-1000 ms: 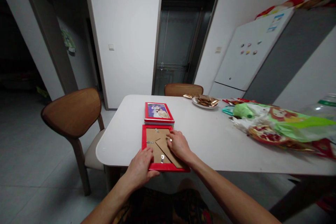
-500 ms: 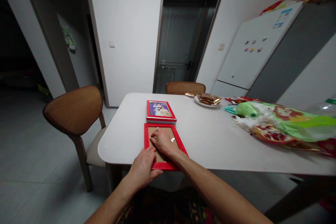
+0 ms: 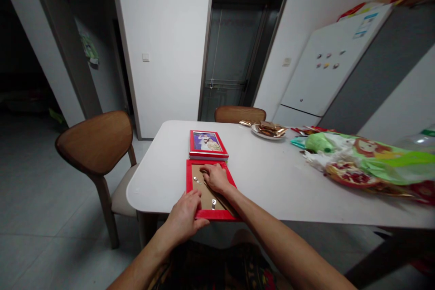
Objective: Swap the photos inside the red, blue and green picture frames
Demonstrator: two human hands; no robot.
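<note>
A red picture frame (image 3: 189, 181) lies face down near the table's front edge, showing its brown cardboard backing (image 3: 199, 195) and small metal clips. My left hand (image 3: 183, 213) holds its near left corner. My right hand (image 3: 215, 179) sits on the backing, its fingers over a cardboard easel strut (image 3: 220, 200) that runs diagonally toward the near right corner. Part of the strut is hidden under that hand. Just beyond lies a second red picture frame (image 3: 207, 144), face up, with a colourful photo behind its glass.
The white table (image 3: 272, 181) has a rounded corner at left. A plate of gold-wrapped sweets (image 3: 267, 130) stands at the back. At right lie a green plastic bag (image 3: 360, 158) and a patterned plate. Wooden chairs (image 3: 97, 142) stand at the left and far sides.
My right hand has slid left and toward the far edge of the backing, uncovering the lower clip and the strut's lower end. My left hand stays on the frame's corner.
</note>
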